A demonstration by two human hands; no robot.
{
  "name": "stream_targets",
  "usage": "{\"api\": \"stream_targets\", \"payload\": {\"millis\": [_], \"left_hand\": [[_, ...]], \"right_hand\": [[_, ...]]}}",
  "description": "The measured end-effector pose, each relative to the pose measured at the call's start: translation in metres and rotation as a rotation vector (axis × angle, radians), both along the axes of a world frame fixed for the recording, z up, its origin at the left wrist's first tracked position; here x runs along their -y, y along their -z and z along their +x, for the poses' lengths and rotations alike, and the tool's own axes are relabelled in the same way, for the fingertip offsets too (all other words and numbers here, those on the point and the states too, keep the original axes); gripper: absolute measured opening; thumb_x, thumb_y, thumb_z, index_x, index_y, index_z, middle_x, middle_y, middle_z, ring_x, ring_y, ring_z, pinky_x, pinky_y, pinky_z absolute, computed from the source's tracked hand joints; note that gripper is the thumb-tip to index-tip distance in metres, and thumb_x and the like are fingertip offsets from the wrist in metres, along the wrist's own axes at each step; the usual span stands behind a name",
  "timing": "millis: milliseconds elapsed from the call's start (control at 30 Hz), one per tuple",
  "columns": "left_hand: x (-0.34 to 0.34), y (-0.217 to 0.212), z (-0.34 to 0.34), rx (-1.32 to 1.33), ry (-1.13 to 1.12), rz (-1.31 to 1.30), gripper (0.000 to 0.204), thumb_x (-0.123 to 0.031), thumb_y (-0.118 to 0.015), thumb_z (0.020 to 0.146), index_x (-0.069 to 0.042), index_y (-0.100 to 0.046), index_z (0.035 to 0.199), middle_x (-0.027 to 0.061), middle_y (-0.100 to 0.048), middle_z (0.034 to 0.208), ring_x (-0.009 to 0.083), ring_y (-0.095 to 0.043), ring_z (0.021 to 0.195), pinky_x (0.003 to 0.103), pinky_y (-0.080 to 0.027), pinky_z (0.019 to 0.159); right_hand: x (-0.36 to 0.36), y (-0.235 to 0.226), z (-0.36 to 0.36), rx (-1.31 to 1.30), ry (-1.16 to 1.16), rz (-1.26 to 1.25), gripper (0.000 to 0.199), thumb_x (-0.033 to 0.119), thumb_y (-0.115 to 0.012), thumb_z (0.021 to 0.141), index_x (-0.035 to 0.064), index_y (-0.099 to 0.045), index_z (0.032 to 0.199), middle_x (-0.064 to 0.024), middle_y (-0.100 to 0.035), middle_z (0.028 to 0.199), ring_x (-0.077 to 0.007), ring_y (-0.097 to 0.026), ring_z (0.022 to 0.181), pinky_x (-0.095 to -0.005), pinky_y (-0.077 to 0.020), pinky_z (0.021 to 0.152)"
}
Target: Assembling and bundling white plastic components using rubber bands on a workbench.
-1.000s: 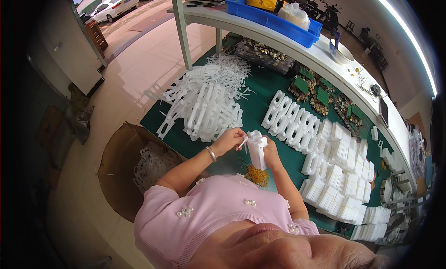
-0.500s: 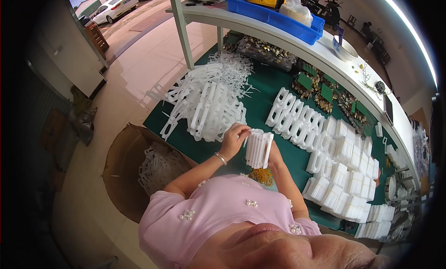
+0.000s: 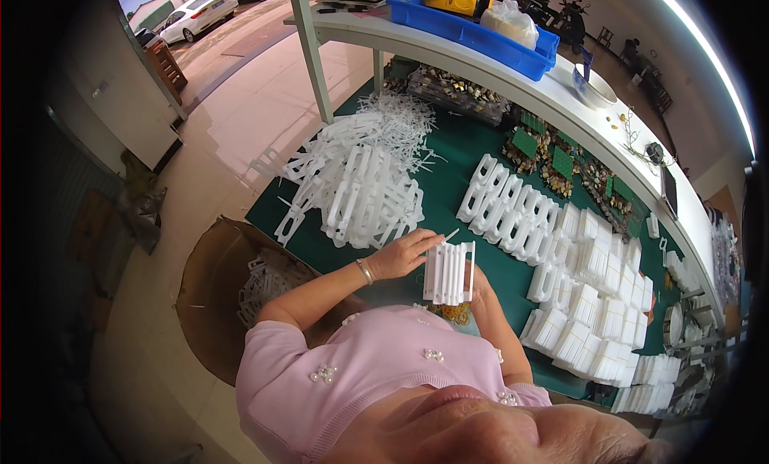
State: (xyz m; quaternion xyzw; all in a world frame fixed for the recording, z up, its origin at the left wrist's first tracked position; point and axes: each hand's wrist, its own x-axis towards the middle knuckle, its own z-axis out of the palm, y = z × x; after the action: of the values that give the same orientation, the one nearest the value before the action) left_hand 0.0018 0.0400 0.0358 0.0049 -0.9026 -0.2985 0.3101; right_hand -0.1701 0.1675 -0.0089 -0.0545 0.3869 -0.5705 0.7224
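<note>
My right hand (image 3: 478, 288) grips a stack of white slotted plastic frames (image 3: 447, 273) from its right side, in front of my chest. At the stack's upper left corner is my left hand (image 3: 403, 255), its fingers pinched together at a thin white plastic strip (image 3: 452, 235) that sticks out past the fingertips. Some of the right fingers are hidden behind the stack. Just below the stack lies a heap of yellow rubber bands (image 3: 456, 313). Beyond my left hand rises a loose pile of similar white frames (image 3: 356, 187).
Thin white scraps (image 3: 396, 119) lie behind the pile on the green tabletop (image 3: 456, 183). Rows of banded white stacks (image 3: 589, 304) fill the right side. A white shelf (image 3: 352, 29) with a blue bin (image 3: 473, 43) spans the back. A cardboard box (image 3: 210, 304) stands at left.
My left hand has slid a little down, its fingers now straighter along the stack's top. The stack has dropped slightly and turned, and a thin strip now shows at the left fingertips.
</note>
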Motion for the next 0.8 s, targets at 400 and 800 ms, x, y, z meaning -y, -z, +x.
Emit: {"api": "stream_targets", "payload": {"millis": [400, 800], "left_hand": [[0.017, -0.029, -0.006, -0.162, 0.103, -0.435, 0.023, -0.009, -0.066, 0.076, -0.002, -0.059, 0.097, 0.0103, -0.060, 0.097, 0.0229, -0.062, 0.079, 0.032, -0.054, 0.067], [-0.015, -0.018, -0.031, -0.094, -0.084, 0.465, 0.018, -0.011, -0.060, 0.086, -0.002, -0.058, 0.102, 0.0123, -0.057, 0.096, 0.0208, -0.061, 0.079, 0.027, -0.049, 0.066]], "right_hand": [[-0.005, -0.015, -0.008, -0.051, -0.111, -0.033, 0.023, 0.021, -0.056, 0.089, 0.0008, -0.063, 0.098, -0.0073, -0.067, 0.085, -0.0161, -0.066, 0.071, -0.0294, -0.0571, 0.062], [-0.001, -0.019, -0.001, -0.280, 0.094, -0.006, 0.019, 0.021, -0.057, 0.088, 0.0037, -0.063, 0.093, -0.0047, -0.064, 0.077, -0.0146, -0.063, 0.062, -0.0278, -0.0520, 0.051]]}}
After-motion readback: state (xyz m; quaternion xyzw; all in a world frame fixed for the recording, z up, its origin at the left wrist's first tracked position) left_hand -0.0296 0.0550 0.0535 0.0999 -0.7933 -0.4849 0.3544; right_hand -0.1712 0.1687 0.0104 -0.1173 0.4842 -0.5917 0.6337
